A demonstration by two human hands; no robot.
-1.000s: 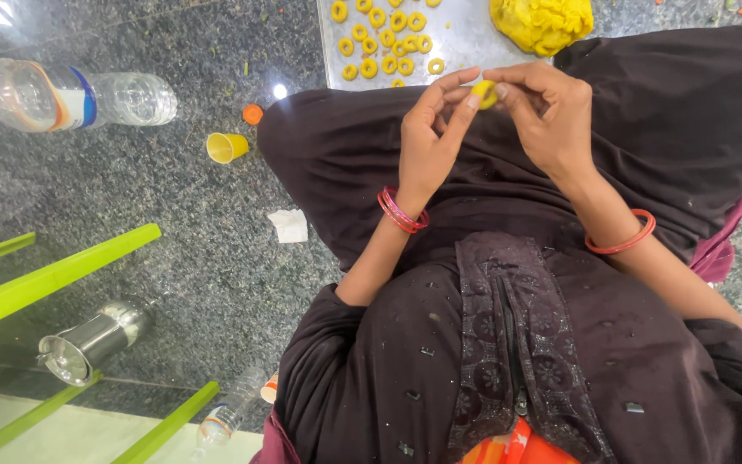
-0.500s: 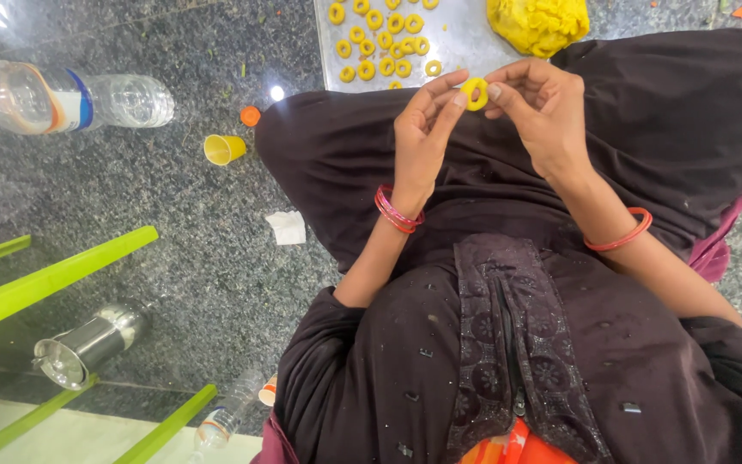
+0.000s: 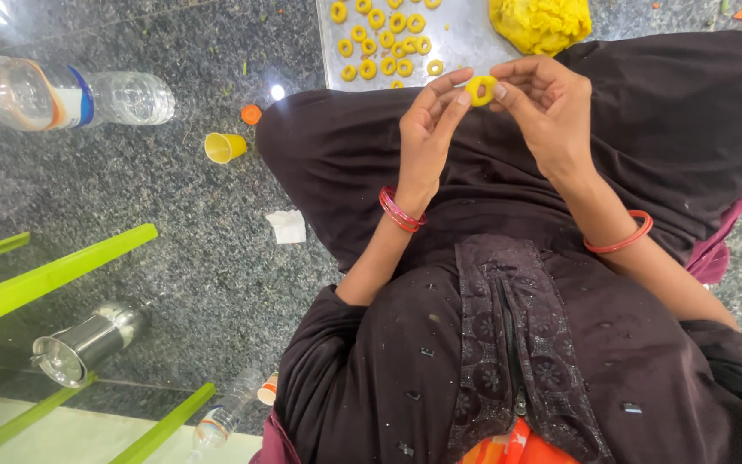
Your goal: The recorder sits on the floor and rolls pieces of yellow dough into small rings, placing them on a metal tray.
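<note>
I look down on a dark speckled granite floor and my own lap, draped in a dark brown-black garment that fills the right and lower part of the view. At the top edge lies a flat metal tray; a lump of yellow dough sits on its right part and a cluster of small yellow dough rings on its left. To the far left, a clear plastic bottle lies on its side on the floor. Bright green bars cross the lower left, with a tipped steel cup just beside them. A small yellow cup lies on its side between the bottle and my lap, an orange cap near it, and a scrap of white paper close to my knee.

My right hand and left hand are raised above my lap, just short of the tray's near edge, each wrist wearing red bangles. The dough ring is up between the two hands, pinched on its right side by my right thumb and fingertips, which are closed on it. My left hand's fingertips touch its left side, the other fingers loosely curled.
</note>
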